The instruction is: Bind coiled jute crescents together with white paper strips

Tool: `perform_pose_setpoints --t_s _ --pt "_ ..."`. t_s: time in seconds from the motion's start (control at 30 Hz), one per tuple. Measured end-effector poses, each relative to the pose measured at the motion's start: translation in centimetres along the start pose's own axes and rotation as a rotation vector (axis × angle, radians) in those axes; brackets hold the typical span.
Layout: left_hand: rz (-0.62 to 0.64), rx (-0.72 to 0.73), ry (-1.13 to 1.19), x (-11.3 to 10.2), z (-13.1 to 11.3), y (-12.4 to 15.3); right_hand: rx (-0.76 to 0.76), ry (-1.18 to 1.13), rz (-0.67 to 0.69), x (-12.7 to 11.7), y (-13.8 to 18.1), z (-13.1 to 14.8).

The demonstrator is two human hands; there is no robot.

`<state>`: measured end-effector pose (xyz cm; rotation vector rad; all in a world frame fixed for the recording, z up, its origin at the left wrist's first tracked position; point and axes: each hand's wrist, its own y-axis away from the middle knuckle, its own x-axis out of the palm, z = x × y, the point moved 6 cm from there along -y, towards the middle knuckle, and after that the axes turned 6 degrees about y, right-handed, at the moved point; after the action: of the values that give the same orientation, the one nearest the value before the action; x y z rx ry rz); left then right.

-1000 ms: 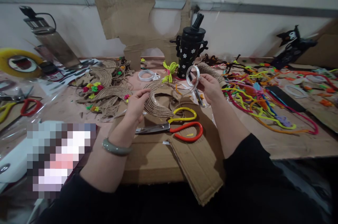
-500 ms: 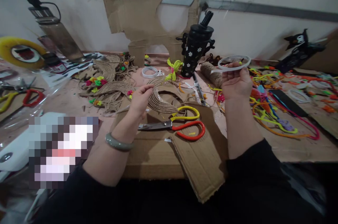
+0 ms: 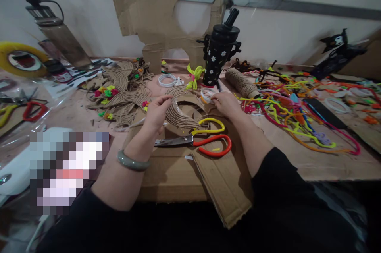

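My right hand (image 3: 228, 104) pinches a thin white ring (image 3: 207, 95), like a narrow tape roll, at its right side. My left hand (image 3: 159, 111), with a green-grey bangle (image 3: 133, 161) on the wrist, is closed in a pinch; whatever it holds is too small to make out. Between my hands lies a curved cardboard piece (image 3: 181, 116) covered with rows of brown twine. Nearer me, open scissors (image 3: 193, 138) with one yellow and one red handle rest on cardboard (image 3: 172, 173). A narrow cardboard strip (image 3: 224, 189) overhangs the front edge.
Twine-covered pieces (image 3: 127, 100) with bright knots lie left. A white tape roll (image 3: 167, 80), a black flowered tumbler (image 3: 218, 56) and a twine spool (image 3: 241, 82) stand or lie behind. Coloured pipe cleaners (image 3: 285, 114) spread right, around a dark phone-like slab (image 3: 324, 114).
My right hand has come down and left with the white ring, from above the twine spool to beside the curved piece. My left hand stays almost in place, still pinched.
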<state>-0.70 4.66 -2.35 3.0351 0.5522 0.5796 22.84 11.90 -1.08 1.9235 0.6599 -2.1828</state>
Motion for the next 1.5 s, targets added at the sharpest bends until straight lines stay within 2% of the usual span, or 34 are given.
perform_pose_setpoints --t_s 0.07,0.17,0.2,0.3,0.4,0.57,0.63,0.7,0.77,0.9,0.97,1.03,1.1,1.2,1.4,1.5 --pt "-0.011 -0.009 0.001 0.0 0.0 0.0 0.052 0.005 0.006 -0.5 0.1 -0.7" --pt "-0.021 -0.014 -0.008 0.0 0.0 0.0 0.22 0.011 -0.031 -2.3 0.8 -2.2" --pt "-0.017 -0.014 -0.012 0.0 0.0 0.0 0.249 0.034 0.014 -2.6 1.0 -2.4" --pt "-0.009 -0.006 -0.023 -0.1 0.0 0.0 0.209 0.121 0.203 -2.3 1.5 -2.0" --pt "-0.008 0.003 -0.028 -0.1 -0.1 0.0 0.157 0.155 0.332 -1.2 1.8 -1.6" --pt "0.009 0.011 -0.011 0.0 -0.3 0.1 0.106 0.184 0.378 -0.2 1.8 -1.6" --pt "0.006 0.028 -0.017 -0.1 -0.3 0.1 0.167 0.164 0.286 -0.6 1.7 -2.0" --pt "0.006 0.038 -0.023 -0.1 -0.4 0.0 0.227 0.067 0.089 -1.4 1.4 -2.3" --pt "0.007 0.04 -0.025 -0.2 -0.3 0.0 0.252 -0.179 -0.143 -2.0 1.1 -2.3" --pt "0.009 0.049 -0.028 -0.2 -0.4 0.0 0.299 -0.889 -0.524 -2.9 1.1 -2.7" --pt "0.009 0.046 -0.029 -0.2 -0.3 0.0 0.31 -1.125 -0.722 -4.0 1.6 -3.1" --pt "0.006 0.038 -0.037 -0.2 -0.2 -0.1 0.317 -1.301 -0.868 -5.1 2.1 -3.5" --pt "0.011 0.044 -0.039 -0.3 0.1 -0.3 0.328 -1.416 -0.919 -5.7 2.4 -3.9" --pt "0.016 0.09 0.0 -0.6 0.3 -0.8 0.343 -1.483 -0.8 -5.2 2.0 -3.3" --pt "-0.011 0.128 0.1 -0.9 0.2 -1.3 0.395 -1.436 -0.187 -1.7 1.0 1.5" --pt "-0.061 0.147 0.151 -1.2 -0.3 -1.4 0.331 -1.314 -0.017 -1.2 1.2 3.7"
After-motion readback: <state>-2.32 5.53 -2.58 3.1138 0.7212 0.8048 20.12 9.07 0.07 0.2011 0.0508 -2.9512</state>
